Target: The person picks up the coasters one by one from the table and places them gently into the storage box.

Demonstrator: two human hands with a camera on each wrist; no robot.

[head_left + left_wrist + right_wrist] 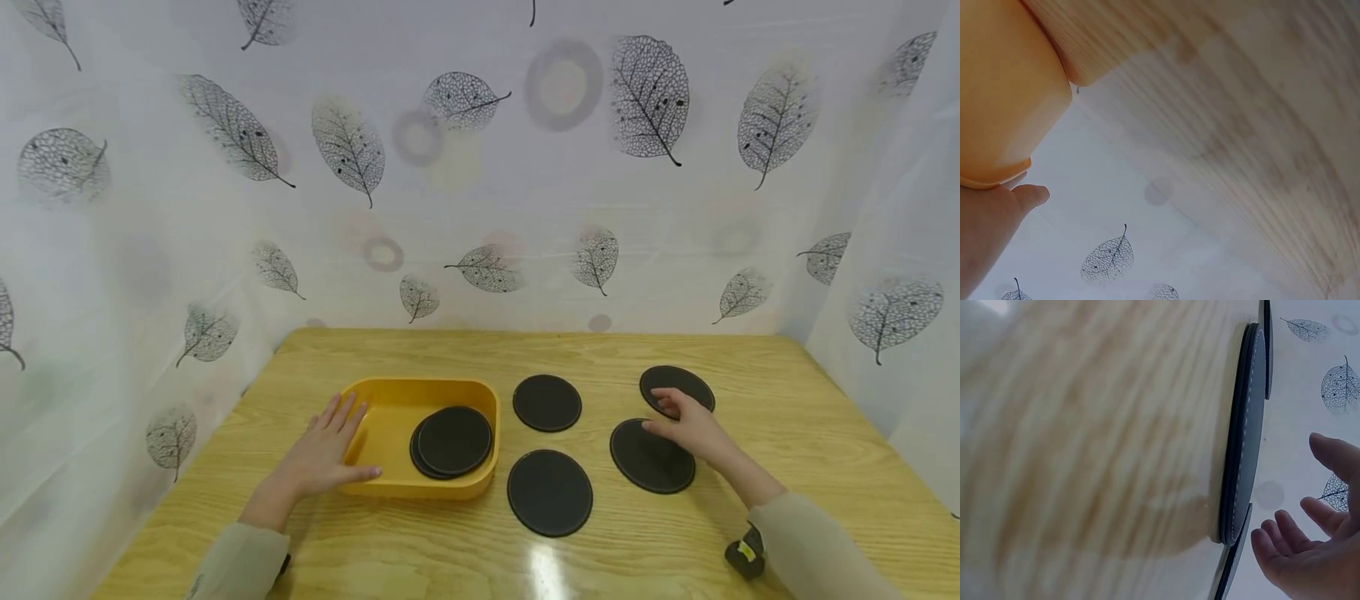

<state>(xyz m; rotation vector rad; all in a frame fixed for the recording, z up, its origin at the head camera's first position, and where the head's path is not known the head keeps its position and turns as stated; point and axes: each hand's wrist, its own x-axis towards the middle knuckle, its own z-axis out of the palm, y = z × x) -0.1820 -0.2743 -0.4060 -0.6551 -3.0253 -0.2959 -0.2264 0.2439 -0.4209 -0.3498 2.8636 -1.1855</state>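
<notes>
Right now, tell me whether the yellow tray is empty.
Not empty: the head view shows at least two black discs overlapping inside the yellow tray.

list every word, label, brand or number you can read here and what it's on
No readable text in any view.
Yellow patch on the black device at the right sleeve: possibly a label, too small and blurred to read.
Black round coasters, yellow-orange plastic tray and wood-grain table: no lettering visible.
Leaf-print curtain: leaves and rings only, no words.
</notes>
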